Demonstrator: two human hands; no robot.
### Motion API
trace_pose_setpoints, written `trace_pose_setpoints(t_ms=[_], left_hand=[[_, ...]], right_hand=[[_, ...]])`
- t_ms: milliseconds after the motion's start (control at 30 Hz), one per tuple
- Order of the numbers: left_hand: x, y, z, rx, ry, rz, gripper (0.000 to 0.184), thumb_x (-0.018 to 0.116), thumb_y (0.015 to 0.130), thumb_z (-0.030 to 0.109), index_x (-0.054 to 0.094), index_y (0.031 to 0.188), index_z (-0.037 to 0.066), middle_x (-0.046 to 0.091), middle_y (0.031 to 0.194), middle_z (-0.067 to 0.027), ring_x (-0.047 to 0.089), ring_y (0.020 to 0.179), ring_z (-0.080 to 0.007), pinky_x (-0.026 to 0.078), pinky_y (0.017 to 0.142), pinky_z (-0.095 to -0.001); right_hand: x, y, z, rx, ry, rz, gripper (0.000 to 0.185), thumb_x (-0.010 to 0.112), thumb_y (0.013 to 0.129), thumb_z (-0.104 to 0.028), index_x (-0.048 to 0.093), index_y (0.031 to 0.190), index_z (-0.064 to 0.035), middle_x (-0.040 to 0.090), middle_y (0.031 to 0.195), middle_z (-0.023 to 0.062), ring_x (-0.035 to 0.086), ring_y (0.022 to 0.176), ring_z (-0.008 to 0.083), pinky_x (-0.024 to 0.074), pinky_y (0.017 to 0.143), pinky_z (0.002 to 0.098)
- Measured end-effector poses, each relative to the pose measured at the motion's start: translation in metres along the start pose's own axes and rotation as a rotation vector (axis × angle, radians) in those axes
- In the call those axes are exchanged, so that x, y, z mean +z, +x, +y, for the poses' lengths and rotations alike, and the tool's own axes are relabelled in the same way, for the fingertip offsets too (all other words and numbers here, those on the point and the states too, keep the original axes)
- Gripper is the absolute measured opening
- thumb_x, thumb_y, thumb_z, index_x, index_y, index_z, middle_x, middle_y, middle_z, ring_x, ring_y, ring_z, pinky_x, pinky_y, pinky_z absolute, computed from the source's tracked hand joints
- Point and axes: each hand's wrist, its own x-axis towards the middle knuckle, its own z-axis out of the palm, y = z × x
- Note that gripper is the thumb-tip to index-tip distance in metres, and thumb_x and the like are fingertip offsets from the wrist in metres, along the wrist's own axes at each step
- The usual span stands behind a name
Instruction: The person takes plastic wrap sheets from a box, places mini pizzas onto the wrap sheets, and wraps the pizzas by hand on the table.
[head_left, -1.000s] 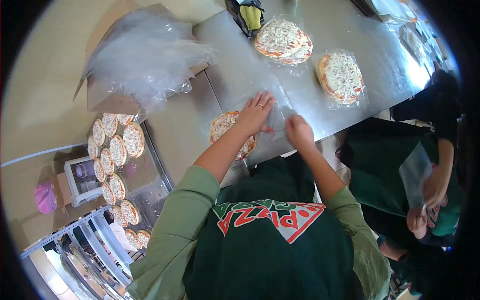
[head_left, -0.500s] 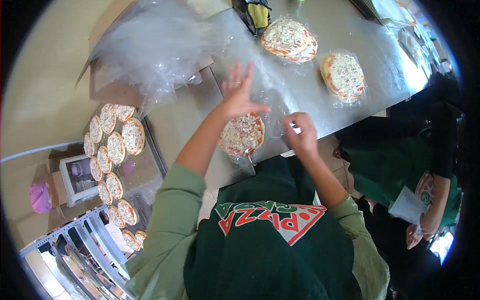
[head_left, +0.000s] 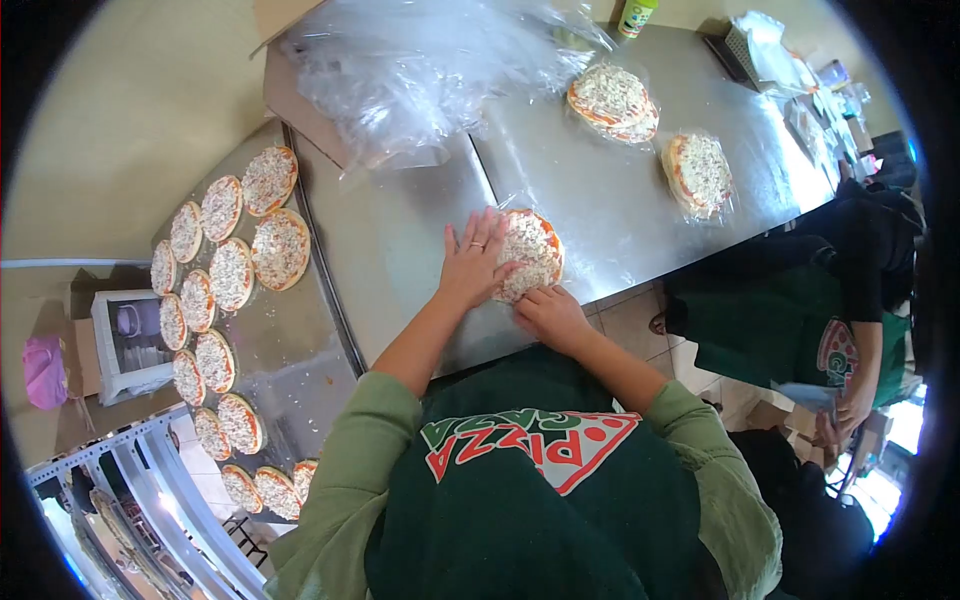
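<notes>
A round pizza (head_left: 533, 245) with shredded cheese and red sauce at its rim lies on the steel table in front of me. Clear plastic glints at its far edge. My left hand (head_left: 474, 265) rests flat with fingers spread over the pizza's left side. At the near edge, my right hand (head_left: 553, 316) has its fingers curled in against the pizza; what they pinch, if anything, is hidden beneath them. Further back on the table lie overlapping pizzas in clear plastic (head_left: 612, 100) and another plastic-wrapped pizza (head_left: 698, 175).
A big heap of clear plastic bags (head_left: 430, 75) spills from a cardboard box (head_left: 305, 120) at the back. Several unwrapped pizzas (head_left: 281, 248) cover the left metal surface (head_left: 300, 375). A green container (head_left: 636, 17) stands behind. To the right, a co-worker in a green apron (head_left: 750, 320) holds something pale.
Both hands have come down onto the pizza; the left was raised with fingers spread, the right held up in a pinch beside it. My view has shifted, too.
</notes>
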Motion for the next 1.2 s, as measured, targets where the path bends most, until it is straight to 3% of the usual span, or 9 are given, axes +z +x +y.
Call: trace_pose_setpoints(t_ms=[133, 200, 267, 433, 667, 867, 933, 1033, 1200], left_hand=[[0.014, -0.026, -0.021, -0.463, -0.583, 0.254, 0.052, 0.047, 0.089, 0.036, 0.033, 0.131, 0.009, 0.037, 0.133, -0.0143, 0.035, 0.123, -0.0299, 0.025, 0.101, -0.0462], [0.003, -0.044, -0.009, -0.880, -1.278, 0.176, 0.056, 0.044, 0.089, 0.040, 0.031, 0.132, 0.007, 0.040, 0.129, -0.0155, 0.037, 0.119, -0.0282, 0.026, 0.100, -0.0443], [-0.003, -0.053, 0.002, -1.131, -1.683, 0.130, 0.056, 0.044, 0.090, 0.041, 0.031, 0.132, 0.006, 0.043, 0.124, -0.0145, 0.041, 0.114, -0.0262, 0.028, 0.098, -0.0422], [0.001, -0.026, 0.011, -1.427, -1.749, 0.119, 0.054, 0.046, 0.089, 0.039, 0.031, 0.130, 0.008, 0.050, 0.113, -0.0097, 0.045, 0.105, -0.0231, 0.033, 0.091, -0.0380], [-0.063, 0.057, 0.094, -0.831, -1.801, 0.007, 0.048, 0.048, 0.089, 0.030, 0.032, 0.129, 0.008, 0.050, 0.113, -0.0092, 0.047, 0.102, -0.0189, 0.037, 0.087, -0.0349], [-0.067, 0.070, 0.103, -0.505, -1.251, 0.297, 0.044, 0.059, 0.084, 0.017, 0.039, 0.122, 0.007, 0.045, 0.113, -0.0088, 0.044, 0.101, -0.0157, 0.039, 0.084, -0.0294], [-0.062, 0.062, 0.084, -0.576, -1.178, 0.507, 0.047, 0.061, 0.083, 0.017, 0.037, 0.121, 0.005, 0.043, 0.113, -0.0083, 0.041, 0.101, -0.0159, 0.036, 0.085, -0.0307], [-0.067, 0.052, 0.062, -0.592, -0.931, 0.863, 0.052, 0.063, 0.081, 0.019, 0.034, 0.121, 0.003, 0.042, 0.111, -0.0081, 0.040, 0.101, -0.0171, 0.034, 0.086, -0.0316], [-0.130, 0.079, 0.036, -0.598, -0.568, 1.081, 0.057, 0.066, 0.079, 0.025, 0.037, 0.122, 0.002, 0.042, 0.112, -0.0102, 0.041, 0.100, -0.0222, 0.035, 0.085, -0.0335]], right_hand=[[-0.023, 0.021, 0.022, 0.284, 0.145, 0.383, 0.023, 0.061, 0.077, -0.019, 0.058, 0.093, -0.0042, 0.057, 0.090, 0.0136, 0.053, 0.086, 0.0322, 0.0438, 0.073, 0.0402], [-0.025, 0.034, 0.052, 0.523, 0.171, 0.543, 0.032, 0.061, 0.079, -0.026, 0.057, 0.098, -0.0012, 0.059, 0.091, 0.0170, 0.055, 0.084, 0.0350, 0.0446, 0.076, 0.0402], [-0.028, 0.046, 0.075, 0.845, 0.628, 0.191, 0.044, 0.061, 0.079, -0.037, 0.055, 0.100, 0.0009, 0.058, 0.092, 0.0150, 0.054, 0.090, 0.0276, 0.0436, 0.078, 0.0360], [-0.018, 0.054, 0.095, 0.690, 1.305, -0.065, 0.056, 0.063, 0.075, -0.039, 0.049, 0.112, 0.0012, 0.055, 0.103, 0.0110, 0.052, 0.091, 0.0174, 0.0419, 0.078, 0.0300], [-0.113, -0.017, 0.197, 0.698, 1.834, 0.426, 0.040, 0.055, 0.080, -0.017, 0.047, 0.116, -0.0042, 0.055, 0.108, 0.0071, 0.055, 0.101, 0.0188, 0.0455, 0.087, 0.0321], [-0.202, -0.063, 0.353, 0.854, 1.144, 0.490, 0.039, 0.053, 0.084, -0.020, 0.046, 0.120, -0.0048, 0.060, 0.099, 0.0106, 0.060, 0.087, 0.0192, 0.0492, 0.073, 0.0307], [-0.203, -0.064, 0.389, 1.114, 0.395, 0.379, 0.047, 0.054, 0.085, -0.026, 0.040, 0.128, -0.0117, 0.055, 0.113, 0.0140, 0.056, 0.100, 0.0245, 0.0450, 0.081, 0.0363], [-0.213, -0.034, 0.298, 0.713, -0.576, 0.529, 0.055, 0.052, 0.085, -0.037, 0.034, 0.133, -0.0185, 0.041, 0.131, 0.0147, 0.041, 0.120, 0.0285, 0.0341, 0.095, 0.0453], [-0.182, -0.008, 0.263, 0.801, -0.576, 0.131, 0.057, 0.046, 0.086, -0.044, 0.033, 0.134, -0.0171, 0.029, 0.140, 0.0120, 0.023, 0.131, 0.0273, 0.0194, 0.102, 0.0547]])
